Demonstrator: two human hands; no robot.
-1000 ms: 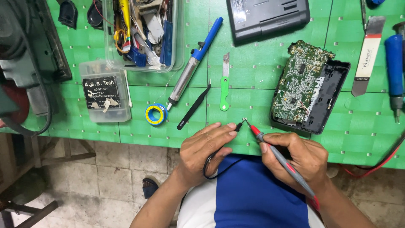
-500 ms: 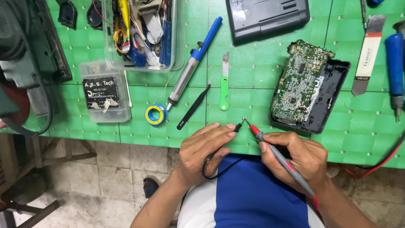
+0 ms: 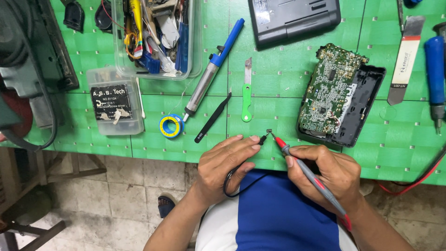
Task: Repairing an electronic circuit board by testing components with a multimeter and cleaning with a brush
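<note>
Two slim meter probes meet over a tiny dark component [image 3: 269,132] lying on the green woven-pattern counter [image 3: 278,79] near its front edge. The left hand [image 3: 227,162] has its grip closed on a black probe [image 3: 263,138], fingers pinching it low near the tip while its black lead loops below the palm. The right hand [image 3: 327,174] has its grip closed, pen-fashion, on a red-tipped grey probe [image 3: 306,174], whose point slants toward 10 o'clock and comes down just beside the component; whether either tip actually touches it is too small to tell. At 2 o'clock from the hands lies an open black plastic device case with a green circuit board [image 3: 332,95] tilted up in it. At 12 o'clock sits a green-handled flat metal tool [image 3: 246,93], and at 11 o'clock black tweezers [image 3: 213,117], a blue-and-silver desoldering pump [image 3: 211,72] and a blue-and-yellow solder spool [image 3: 171,126]. Farther toward 10 o'clock stand a small clear plastic box with a dark label [image 3: 114,100] and a clear tub of mixed tools [image 3: 155,37]. A blue-handled screwdriver [image 3: 436,74] lies at the far right edge.
</note>
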